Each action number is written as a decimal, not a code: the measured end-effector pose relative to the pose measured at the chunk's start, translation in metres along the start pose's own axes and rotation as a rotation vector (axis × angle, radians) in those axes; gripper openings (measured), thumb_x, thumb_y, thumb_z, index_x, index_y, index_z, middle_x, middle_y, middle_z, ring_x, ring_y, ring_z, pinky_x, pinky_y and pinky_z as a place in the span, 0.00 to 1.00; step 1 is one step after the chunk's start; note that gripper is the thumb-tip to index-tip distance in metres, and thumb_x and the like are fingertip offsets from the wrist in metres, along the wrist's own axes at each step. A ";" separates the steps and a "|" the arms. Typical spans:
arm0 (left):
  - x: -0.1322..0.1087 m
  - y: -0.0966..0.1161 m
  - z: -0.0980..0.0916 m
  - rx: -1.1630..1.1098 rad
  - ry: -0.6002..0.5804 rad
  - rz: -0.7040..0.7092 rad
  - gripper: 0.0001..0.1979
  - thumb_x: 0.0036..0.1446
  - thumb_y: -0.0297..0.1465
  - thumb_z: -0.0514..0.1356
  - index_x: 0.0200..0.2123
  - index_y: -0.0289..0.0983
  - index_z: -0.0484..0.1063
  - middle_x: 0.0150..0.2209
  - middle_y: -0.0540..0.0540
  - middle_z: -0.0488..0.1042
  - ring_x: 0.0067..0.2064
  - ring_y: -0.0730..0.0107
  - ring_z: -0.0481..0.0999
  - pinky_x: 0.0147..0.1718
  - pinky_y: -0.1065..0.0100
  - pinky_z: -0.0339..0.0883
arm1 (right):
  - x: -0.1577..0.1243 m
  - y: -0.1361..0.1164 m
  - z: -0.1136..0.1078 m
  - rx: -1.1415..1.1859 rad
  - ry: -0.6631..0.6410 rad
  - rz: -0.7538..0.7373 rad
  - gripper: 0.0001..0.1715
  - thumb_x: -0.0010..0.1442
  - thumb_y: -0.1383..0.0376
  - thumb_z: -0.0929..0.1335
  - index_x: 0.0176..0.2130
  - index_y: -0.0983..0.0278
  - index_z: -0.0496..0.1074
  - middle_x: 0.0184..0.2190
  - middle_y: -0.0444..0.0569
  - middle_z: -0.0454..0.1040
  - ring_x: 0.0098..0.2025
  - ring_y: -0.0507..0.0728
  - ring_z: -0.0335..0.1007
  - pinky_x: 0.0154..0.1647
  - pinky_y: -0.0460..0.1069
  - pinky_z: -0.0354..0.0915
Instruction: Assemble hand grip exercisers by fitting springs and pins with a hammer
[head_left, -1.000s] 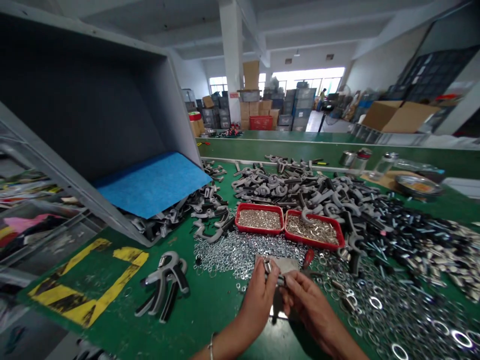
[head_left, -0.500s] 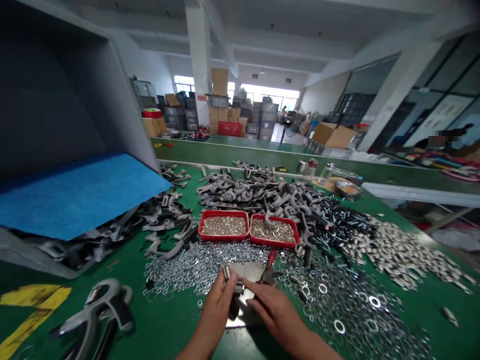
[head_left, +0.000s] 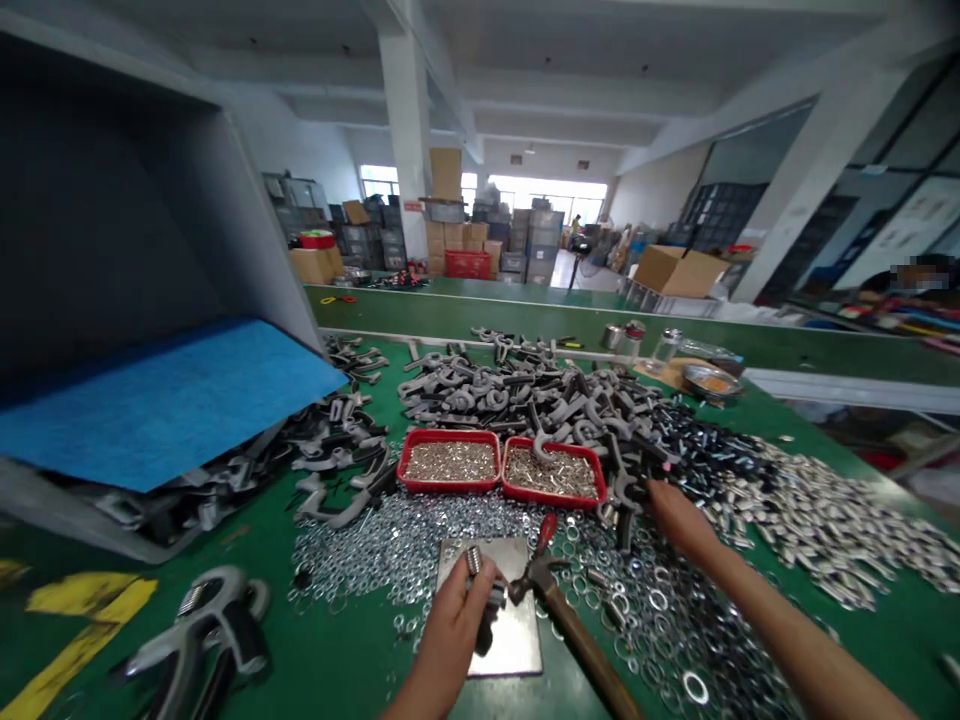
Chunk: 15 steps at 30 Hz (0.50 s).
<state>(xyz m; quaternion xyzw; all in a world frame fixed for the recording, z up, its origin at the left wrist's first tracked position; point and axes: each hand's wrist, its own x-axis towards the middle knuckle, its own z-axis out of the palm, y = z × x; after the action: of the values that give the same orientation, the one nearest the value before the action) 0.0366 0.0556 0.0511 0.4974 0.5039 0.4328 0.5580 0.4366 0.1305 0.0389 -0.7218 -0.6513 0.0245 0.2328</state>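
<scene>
My left hand (head_left: 453, 622) is closed around a small grey and black part with a metal spring at its top, held just over a square metal plate (head_left: 511, 630) on the green table. My right hand (head_left: 677, 515) reaches out to the right, fingers down on the heap of black and grey handle parts (head_left: 540, 395); what it grips, if anything, is hidden. A wooden-handled hammer (head_left: 568, 620) lies across the plate's right side, beside a red-handled tool (head_left: 547, 527). Two red trays (head_left: 448, 483) of small metal pieces stand behind the plate.
Washers and nuts (head_left: 390, 545) cover the table around the plate. Silver fittings (head_left: 817, 510) are heaped at the right. A tipped grey bin (head_left: 247, 220) with a blue sheet (head_left: 165, 400) spills parts at left. An assembled hand gripper (head_left: 202, 630) lies front left. Jars and a bowl (head_left: 705, 380) stand behind.
My right hand has left the part and moved out right to the pile of handle parts. The hammer now shows lying across the plate. My left hand still holds the part.
</scene>
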 end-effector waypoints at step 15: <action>-0.012 0.016 -0.002 -0.450 -0.074 -0.109 0.19 0.62 0.49 0.56 0.38 0.38 0.68 0.36 0.45 0.73 0.36 0.65 0.74 0.39 0.66 0.68 | -0.139 -0.245 0.013 1.201 -0.260 0.105 0.15 0.64 0.53 0.66 0.47 0.58 0.64 0.45 0.53 0.77 0.43 0.60 0.78 0.46 0.55 0.75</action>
<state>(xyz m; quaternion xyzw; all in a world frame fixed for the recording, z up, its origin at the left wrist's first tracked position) 0.0334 0.0466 0.0687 0.3482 0.3997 0.4850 0.6955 0.1833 0.0123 0.0802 -0.4868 -0.5106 0.4863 0.5156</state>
